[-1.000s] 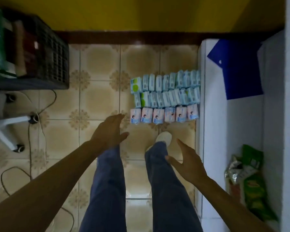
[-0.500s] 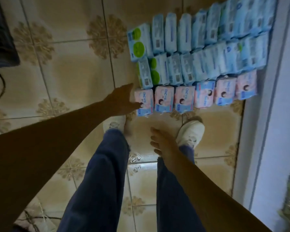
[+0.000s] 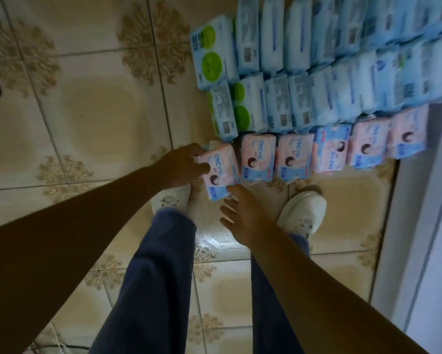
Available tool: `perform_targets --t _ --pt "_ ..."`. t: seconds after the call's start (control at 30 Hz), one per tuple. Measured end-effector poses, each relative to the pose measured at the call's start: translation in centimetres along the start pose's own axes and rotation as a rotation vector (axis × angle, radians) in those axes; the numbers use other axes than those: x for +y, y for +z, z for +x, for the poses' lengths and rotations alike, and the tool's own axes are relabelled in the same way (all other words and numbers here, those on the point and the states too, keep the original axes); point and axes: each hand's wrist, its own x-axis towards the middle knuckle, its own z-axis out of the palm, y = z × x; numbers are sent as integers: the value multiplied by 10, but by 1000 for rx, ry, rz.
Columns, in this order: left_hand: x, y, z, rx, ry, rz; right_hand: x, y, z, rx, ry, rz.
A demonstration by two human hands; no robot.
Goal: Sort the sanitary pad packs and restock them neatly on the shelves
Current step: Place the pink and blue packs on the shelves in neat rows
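fingers (image 3: 200,167) of the left hand (image 3: 181,166) pinch the leftmost pink-and-blue plastic pad pack (image 3: 221,172), tilted in the front floor row (image 3: 294,155); right hand (image 3: 243,213) spread, empty, just below. seemingly the pick-up step; next, lift it clear.

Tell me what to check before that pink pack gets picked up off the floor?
1. Left hand grips the leftmost pink pack: ok.
2. Right hand open by the pack's near corner, ready to help: ok.
3. Gap between it and the next pink pack: ok.
4. Pack sealed and undamaged: cannot tell, too blurry.
5. Room on the shelf: cannot tell, none in view.
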Motion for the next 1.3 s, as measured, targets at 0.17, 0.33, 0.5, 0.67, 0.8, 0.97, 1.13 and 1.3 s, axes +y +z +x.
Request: perform_targets --t 0.17,0.33,0.5,0.67,0.8,0.97,1.13,1.3 --pt "38 -22 -88 58 -12 -165 -21 -3 -95 96 -94 -36" --pt "101 -44 -175 119 49 -484 -70 -6 -218 365 -554 -252" --pt "173 -73 -270 169 236 -551 -84 -10 -345 367 -791 -209" --pt "212 -95 -366 230 417 -540 -57 -3 -456 456 -937 -133" --pt "246 -111 -465 183 546 -669 -15 11 -552 559 -1168 15" --pt "289 -123 -578 -7 1009 -532 30 6 -671 508 -1350 367" --pt "338 -120 -655 -49 1272 -244 83 -24 -752 557 -1517 521" --pt "368 -66 -737 -114 1387 -217 147 -73 -795 868 -1702 465"
